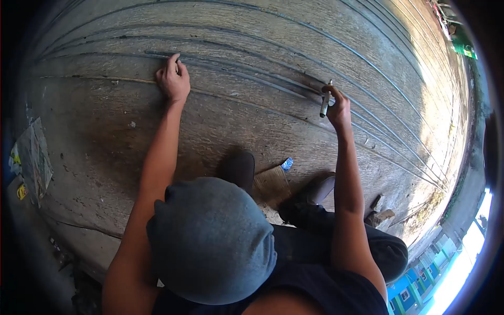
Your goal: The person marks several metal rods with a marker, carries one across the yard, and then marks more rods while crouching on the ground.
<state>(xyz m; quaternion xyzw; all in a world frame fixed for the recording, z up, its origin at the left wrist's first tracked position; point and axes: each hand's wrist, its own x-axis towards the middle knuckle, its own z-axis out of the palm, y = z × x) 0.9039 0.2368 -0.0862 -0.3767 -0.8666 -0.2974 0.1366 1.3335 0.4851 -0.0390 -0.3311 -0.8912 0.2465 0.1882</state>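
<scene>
Several long thin metal rods (252, 79) run side by side across the rough concrete ground. My left hand (174, 81) rests at the rods on the left, its fingers partly curled around or beside one rod; its grip is hard to make out. To the right, my right hand (337, 106) holds a pen-like marker (325, 104) between thumb and fingers, above the rods. The marker stands nearly in line with my forearm, its dark end towards me.
A flattened piece of cardboard (273, 185) and a blue wrapper (287, 164) lie between my shoes. Broken stones (379, 214) sit at the right. Crumpled plastic (34, 160) lies at the far left. Sunlight falls on the right side.
</scene>
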